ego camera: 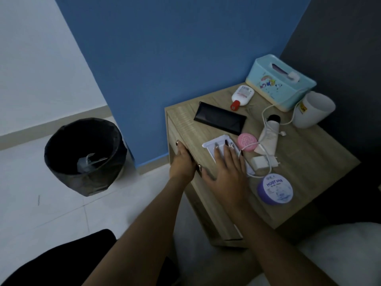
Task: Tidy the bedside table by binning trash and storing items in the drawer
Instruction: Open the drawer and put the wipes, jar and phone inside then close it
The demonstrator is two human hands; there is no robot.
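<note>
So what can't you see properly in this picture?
Head view only:
- The flat white plastic packet: the right hand covers most of it.
- The wooden drawer front: the left hand grips its edge, hiding any handle.
- The trash inside the black bin: too dark to identify.

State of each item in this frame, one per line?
Drawer: shut, left hand gripping its top edge.
Right hand: flat on white plastic packet.
Bin: open, trash inside.
Tissue box: tissue sticking out.
White cup: tipped on its side.
Purple jar: lid on.
Red-capped bottle: lying flat.
</note>
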